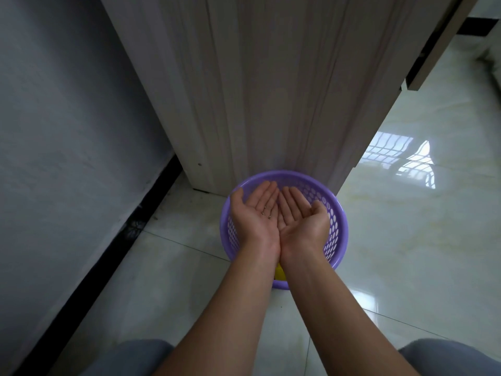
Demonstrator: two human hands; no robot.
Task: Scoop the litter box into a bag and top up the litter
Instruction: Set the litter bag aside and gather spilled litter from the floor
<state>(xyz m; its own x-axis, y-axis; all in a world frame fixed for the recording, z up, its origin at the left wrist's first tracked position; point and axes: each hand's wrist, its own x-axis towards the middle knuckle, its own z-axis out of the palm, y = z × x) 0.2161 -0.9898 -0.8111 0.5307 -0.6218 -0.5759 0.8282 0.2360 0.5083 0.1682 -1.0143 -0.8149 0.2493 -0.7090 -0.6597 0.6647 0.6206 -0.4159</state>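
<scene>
You are crouching on the glossy pale floor tiles (168,280) with a grey wall (62,109) and its black skirting at your left, and a wood-grain cabinet panel (265,85) standing straight ahead. Your left hand (256,211) and right hand (301,217) are lying open, palms up, their inner edges touching to form a shallow cup, gripping nothing; a few dark specks are sitting on the left palm, too small to identify. You are holding them directly over a round purple plastic basket (337,226), its perforated walls dotted with oval holes and its far rim pressing against the foot of the panel, likely so that anything falling lands inside. Something yellow (279,274) is showing beneath your wrists inside the basket; what it is cannot be told. No litter box, bag or scoop is appearing here. At right, the polished floor is mirroring a barred window (401,161).
</scene>
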